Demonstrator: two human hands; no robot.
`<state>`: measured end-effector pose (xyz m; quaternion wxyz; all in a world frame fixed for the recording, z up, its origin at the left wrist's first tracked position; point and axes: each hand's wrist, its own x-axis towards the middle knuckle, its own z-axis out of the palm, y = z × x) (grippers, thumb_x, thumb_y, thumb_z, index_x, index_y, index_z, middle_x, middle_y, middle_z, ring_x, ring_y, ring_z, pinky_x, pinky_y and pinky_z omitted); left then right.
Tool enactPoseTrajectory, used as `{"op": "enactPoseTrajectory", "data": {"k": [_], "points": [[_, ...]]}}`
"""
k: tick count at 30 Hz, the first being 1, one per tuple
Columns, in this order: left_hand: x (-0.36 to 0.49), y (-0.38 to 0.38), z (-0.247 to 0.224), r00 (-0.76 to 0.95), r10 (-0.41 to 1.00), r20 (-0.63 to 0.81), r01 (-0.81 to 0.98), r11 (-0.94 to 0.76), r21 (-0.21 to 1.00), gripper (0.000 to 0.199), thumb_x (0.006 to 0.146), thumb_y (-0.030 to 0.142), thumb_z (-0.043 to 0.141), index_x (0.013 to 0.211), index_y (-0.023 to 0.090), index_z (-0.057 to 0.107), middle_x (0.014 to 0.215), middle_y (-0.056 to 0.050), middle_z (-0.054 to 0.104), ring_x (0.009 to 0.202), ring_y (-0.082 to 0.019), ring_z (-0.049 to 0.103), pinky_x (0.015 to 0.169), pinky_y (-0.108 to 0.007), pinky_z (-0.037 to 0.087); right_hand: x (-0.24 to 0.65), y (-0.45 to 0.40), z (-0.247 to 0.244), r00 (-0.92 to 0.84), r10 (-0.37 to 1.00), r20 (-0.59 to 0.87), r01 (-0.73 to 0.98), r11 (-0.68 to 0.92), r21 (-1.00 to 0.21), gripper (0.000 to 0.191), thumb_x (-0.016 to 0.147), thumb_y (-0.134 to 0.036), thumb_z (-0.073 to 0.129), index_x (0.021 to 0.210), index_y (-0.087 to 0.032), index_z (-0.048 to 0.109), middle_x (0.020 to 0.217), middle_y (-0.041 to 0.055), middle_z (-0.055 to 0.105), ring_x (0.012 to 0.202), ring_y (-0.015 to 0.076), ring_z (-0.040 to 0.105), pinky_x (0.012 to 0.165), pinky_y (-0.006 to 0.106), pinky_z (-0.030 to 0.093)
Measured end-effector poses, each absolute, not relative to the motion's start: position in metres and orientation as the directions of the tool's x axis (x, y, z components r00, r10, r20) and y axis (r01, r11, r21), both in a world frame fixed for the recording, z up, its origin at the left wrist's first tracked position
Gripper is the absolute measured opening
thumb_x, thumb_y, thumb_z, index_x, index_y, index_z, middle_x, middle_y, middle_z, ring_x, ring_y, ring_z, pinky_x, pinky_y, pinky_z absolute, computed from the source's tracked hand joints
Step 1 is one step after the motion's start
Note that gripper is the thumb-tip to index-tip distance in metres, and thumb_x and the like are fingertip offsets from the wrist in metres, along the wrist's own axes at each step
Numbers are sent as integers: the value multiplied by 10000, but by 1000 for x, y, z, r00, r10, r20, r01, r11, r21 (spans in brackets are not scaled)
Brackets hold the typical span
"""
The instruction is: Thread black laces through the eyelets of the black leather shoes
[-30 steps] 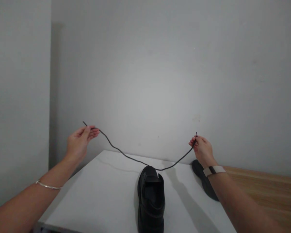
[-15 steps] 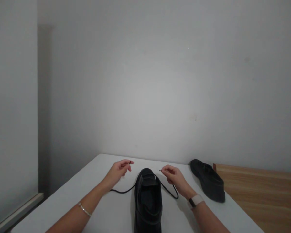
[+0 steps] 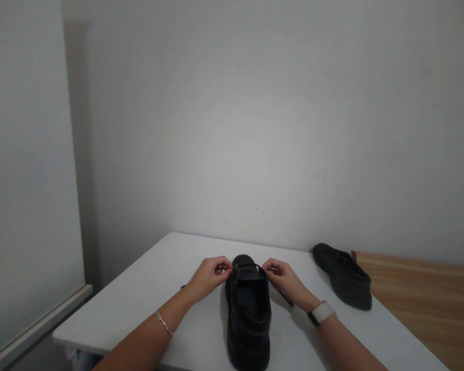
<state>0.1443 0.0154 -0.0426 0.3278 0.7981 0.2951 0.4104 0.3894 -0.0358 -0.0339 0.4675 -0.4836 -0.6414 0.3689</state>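
Observation:
A black shoe [image 3: 249,330] stands on the white table, its toe pointing away from me and its heel nearest. At the left side of its lacing my left hand [image 3: 214,273] pinches a black shoelace, fingers right against the shoe. Opposite it, my right hand [image 3: 280,275] is closed on the lace at the shoe's right side. Part of the shoelace [image 3: 286,297] hangs below the right hand. A short dark bit of lace shows behind the left wrist. The exact spot where each fingertip meets the lace is too small to make out.
A second black shoe [image 3: 344,278] lies at the table's right edge, against the wall. Beyond it is a wood-grain panel [image 3: 421,293]. The white table [image 3: 147,299] meets the grey wall [image 3: 232,129] at the back. A pale panel [image 3: 27,180] stands at the left.
Both hands have come in from apart to the shoe's two sides, and both fingers now close on the lace beside the lacing. The view has shifted slightly.

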Motion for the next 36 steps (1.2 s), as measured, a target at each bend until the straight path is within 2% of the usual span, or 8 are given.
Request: {"op": "enactPoseTrajectory", "data": {"k": [4, 9, 13, 18, 23, 26, 31, 36], "points": [[146, 13, -40, 462, 701, 543, 300, -700, 648, 146, 816, 282, 592, 825, 177, 694, 766, -42, 666, 681, -166, 550, 642, -281, 416, 391, -34, -36, -101, 933, 346, 350, 359, -865, 334, 756, -509, 647, 745, -179, 597, 620, -22, 528, 548, 116, 454, 495, 228, 346], [144, 14, -38, 416, 619, 666, 358, -785, 506, 134, 815, 306, 639, 786, 225, 741, 873, -83, 661, 892, -233, 560, 816, -356, 430, 398, -35, -33, -107, 841, 531, 610, 477, -633, 199, 786, -378, 645, 736, -194, 703, 817, 36, 561, 788, 188, 544, 677, 296, 432], [145, 15, -37, 448, 655, 608, 344, -754, 559, 123, 804, 288, 650, 798, 225, 754, 762, -73, 695, 787, -224, 593, 762, -343, 442, 392, -42, -26, -132, 837, 531, 650, 477, -591, 164, 821, -276, 590, 754, -202, 721, 773, 40, 587, 725, 185, 561, 660, 305, 443], [148, 8, -33, 433, 744, 510, 281, -649, 707, 153, 776, 221, 604, 866, 202, 727, 797, -62, 725, 746, -201, 637, 713, -302, 463, 382, -51, -25, -118, 880, 460, 588, 435, -681, 189, 827, -302, 571, 839, -189, 722, 819, 70, 685, 757, 209, 624, 706, 325, 482], [155, 1, -4, 495, 799, 342, 353, -545, 760, 408, 854, 456, 462, 1001, 152, 691, 627, -46, 685, 555, -174, 614, 530, -252, 438, 373, -61, 0, -152, 906, 394, 661, 390, -641, 422, 941, -426, 358, 988, -167, 688, 772, 62, 710, 682, 183, 630, 617, 281, 458], [165, -5, 29, 583, 762, 282, 557, -627, 545, 450, 842, 484, 452, 901, 145, 743, 608, -70, 696, 556, -177, 620, 507, -237, 408, 361, -64, 27, -262, 915, 307, 830, 376, -412, 415, 942, -337, 361, 819, -156, 713, 751, 74, 723, 703, 183, 647, 634, 266, 441], [192, 0, 62, 662, 749, 0, 747, -660, 78, 211, 657, 152, 559, 705, 102, 758, 657, -141, 731, 526, -200, 615, 459, -250, 389, 337, -48, 51, -262, 961, 91, 965, 260, 34, 264, 774, -80, 499, 881, -118, 737, 899, 176, 740, 821, 263, 704, 642, 276, 471], [208, 11, 56, 662, 748, -44, 749, -662, 6, 181, 554, 23, 582, 638, 71, 735, 685, -197, 730, 568, -259, 648, 529, -302, 451, 327, -42, 49, -211, 969, 131, 976, 201, 84, 266, 801, -65, 473, 887, -67, 725, 911, 247, 714, 864, 347, 696, 680, 371, 496]]}}
